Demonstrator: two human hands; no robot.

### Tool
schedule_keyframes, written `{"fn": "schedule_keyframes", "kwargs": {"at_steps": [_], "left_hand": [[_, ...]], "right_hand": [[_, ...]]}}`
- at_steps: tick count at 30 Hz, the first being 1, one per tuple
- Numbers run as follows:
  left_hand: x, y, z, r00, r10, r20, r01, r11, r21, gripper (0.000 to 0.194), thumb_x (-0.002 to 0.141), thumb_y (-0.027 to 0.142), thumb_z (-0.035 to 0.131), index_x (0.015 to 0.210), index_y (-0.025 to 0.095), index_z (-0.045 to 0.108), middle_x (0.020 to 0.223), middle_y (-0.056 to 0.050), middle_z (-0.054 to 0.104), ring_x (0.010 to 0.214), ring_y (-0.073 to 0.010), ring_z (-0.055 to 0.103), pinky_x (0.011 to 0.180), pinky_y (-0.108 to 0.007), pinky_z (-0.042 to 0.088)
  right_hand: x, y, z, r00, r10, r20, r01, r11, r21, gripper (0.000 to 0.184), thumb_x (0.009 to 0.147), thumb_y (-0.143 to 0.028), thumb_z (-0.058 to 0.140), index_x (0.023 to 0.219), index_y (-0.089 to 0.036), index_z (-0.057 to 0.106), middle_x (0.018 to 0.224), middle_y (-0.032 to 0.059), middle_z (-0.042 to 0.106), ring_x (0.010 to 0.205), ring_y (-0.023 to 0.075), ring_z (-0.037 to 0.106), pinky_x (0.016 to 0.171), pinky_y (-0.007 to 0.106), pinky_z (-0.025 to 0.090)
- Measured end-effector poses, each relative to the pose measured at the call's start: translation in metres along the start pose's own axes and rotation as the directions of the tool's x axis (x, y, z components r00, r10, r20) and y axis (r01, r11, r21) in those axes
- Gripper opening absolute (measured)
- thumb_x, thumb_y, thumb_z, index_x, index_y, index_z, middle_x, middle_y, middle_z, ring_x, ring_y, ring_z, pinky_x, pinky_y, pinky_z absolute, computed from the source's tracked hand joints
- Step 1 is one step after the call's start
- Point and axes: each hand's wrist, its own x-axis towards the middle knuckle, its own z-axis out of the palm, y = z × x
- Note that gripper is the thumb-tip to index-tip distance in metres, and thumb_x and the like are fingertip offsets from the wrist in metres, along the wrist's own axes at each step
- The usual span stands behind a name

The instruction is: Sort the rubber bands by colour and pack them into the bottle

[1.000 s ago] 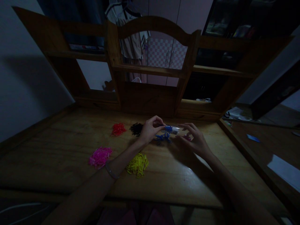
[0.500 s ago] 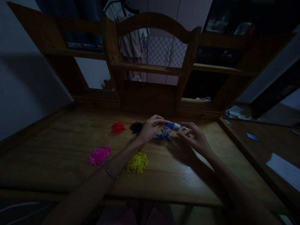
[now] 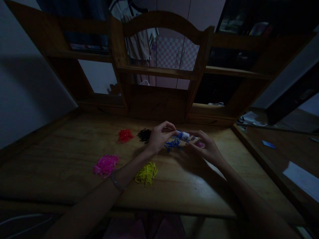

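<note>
Both my hands meet over the middle of a wooden desk (image 3: 62, 149) in dim light. My left hand (image 3: 159, 136) pinches one end of a small clear tube (image 3: 183, 135) with blue pieces inside. My right hand (image 3: 205, 147) curls round the tube's other end. Just under the tube lies a small heap of blue bands (image 3: 172, 144). Piles of red bands (image 3: 125, 135) and black bands (image 3: 144, 134) sit left of my left hand. Pink bands (image 3: 106, 164) and yellow bands (image 3: 147, 173) lie nearer me, beside my left forearm.
A wooden hutch with shelves (image 3: 159, 69) rises at the desk's far edge. A grey wall (image 3: 22, 96) closes the left side. To the right another surface holds a white sheet (image 3: 301, 179) and a small blue item (image 3: 268, 144).
The tube has stayed between both hands and tilted slightly. My right hand has closed in further round its end. The band piles have not moved.
</note>
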Motion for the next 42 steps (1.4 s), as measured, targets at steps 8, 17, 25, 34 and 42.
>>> {"fn": "schedule_keyframes", "kwargs": {"at_steps": [8, 17, 25, 34, 42], "left_hand": [[-0.001, 0.005, -0.001, 0.992, 0.098, 0.074, -0.095, 0.995, -0.034, 0.018, 0.09, 0.017, 0.053, 0.1, 0.019, 0.067, 0.1, -0.005, 0.07, 0.096, -0.0166, 0.065, 0.09, -0.033, 0.051], [0.003, 0.0, -0.002, 0.996, 0.092, -0.002, -0.091, 0.996, 0.013, 0.017, 0.088, 0.028, 0.061, 0.102, 0.018, 0.065, 0.104, -0.006, 0.063, 0.094, -0.0162, 0.062, 0.087, -0.03, 0.05], [0.001, -0.016, -0.008, 0.991, 0.029, 0.128, -0.084, 0.89, 0.448, 0.036, 0.089, 0.047, 0.057, 0.116, 0.023, 0.061, 0.116, -0.007, 0.059, 0.11, -0.0225, 0.055, 0.098, -0.038, 0.043], [-0.004, -0.037, -0.005, 0.827, -0.144, 0.543, -0.256, 0.764, 0.593, 0.058, 0.092, 0.061, 0.039, 0.14, 0.029, 0.044, 0.145, -0.006, 0.043, 0.135, -0.025, 0.033, 0.113, -0.042, 0.024], [0.007, -0.019, -0.017, 0.79, -0.099, 0.605, -0.191, 0.898, 0.396, 0.037, 0.098, 0.038, 0.034, 0.101, 0.022, 0.067, 0.102, -0.005, 0.065, 0.099, -0.0184, 0.058, 0.093, -0.029, 0.042]], "right_hand": [[0.0, 0.003, 0.003, 0.987, 0.154, 0.032, -0.157, 0.983, 0.098, 0.043, 0.083, -0.048, 0.066, 0.117, -0.021, 0.061, 0.101, 0.0073, 0.069, 0.076, 0.0188, 0.064, 0.064, 0.03, 0.051], [-0.001, -0.004, 0.004, 0.973, 0.224, 0.048, -0.229, 0.953, 0.197, 0.041, 0.08, -0.047, 0.069, 0.111, -0.022, 0.065, 0.095, 0.0058, 0.069, 0.078, 0.0198, 0.064, 0.065, 0.03, 0.05], [0.006, 0.004, -0.019, 0.923, 0.369, 0.108, -0.284, 0.467, 0.837, 0.037, 0.087, -0.053, 0.054, 0.106, -0.024, 0.066, 0.093, 0.0054, 0.067, 0.074, 0.0181, 0.062, 0.069, 0.034, 0.056], [0.007, 0.01, -0.032, 0.919, 0.385, 0.087, -0.2, 0.266, 0.943, 0.045, 0.088, -0.056, 0.05, 0.117, -0.024, 0.063, 0.093, 0.0031, 0.066, 0.074, 0.0134, 0.062, 0.07, 0.025, 0.056], [0.009, 0.007, -0.03, 0.943, 0.329, 0.046, -0.288, 0.742, 0.605, 0.037, 0.082, -0.046, 0.064, 0.107, -0.019, 0.068, 0.089, 0.0049, 0.066, 0.076, 0.0175, 0.062, 0.067, 0.029, 0.05]]}}
